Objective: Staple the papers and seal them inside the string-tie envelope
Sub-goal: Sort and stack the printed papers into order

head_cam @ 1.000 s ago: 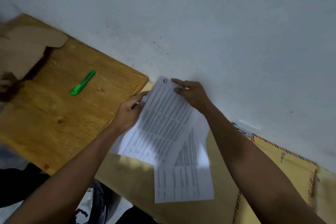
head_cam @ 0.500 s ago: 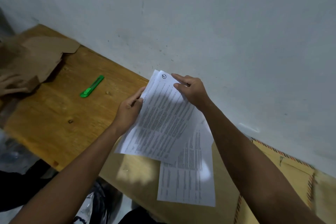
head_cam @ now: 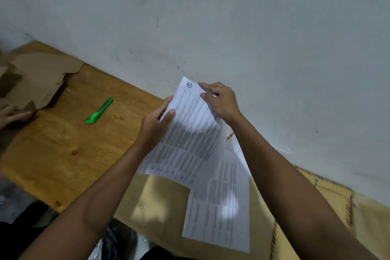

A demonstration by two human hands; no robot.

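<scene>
Two printed sheets [head_cam: 190, 139], one green cutter [head_cam: 99, 110], one striped envelope [head_cam: 333, 200], three hands [head_cam: 155, 126]

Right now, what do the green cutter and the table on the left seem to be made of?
Green cutter: likely plastic, with a smooth, uniformly bright, slightly glossy body; no blade shows. Table: wood, probably plywood or varnished board, with visible grain, knots and a warm sheen.

A green box cutter [head_cam: 99, 110] is lying on the wooden table [head_cam: 52, 154], with torn cardboard [head_cam: 40, 82] sitting beyond it against the wall [head_cam: 211, 17].
</scene>
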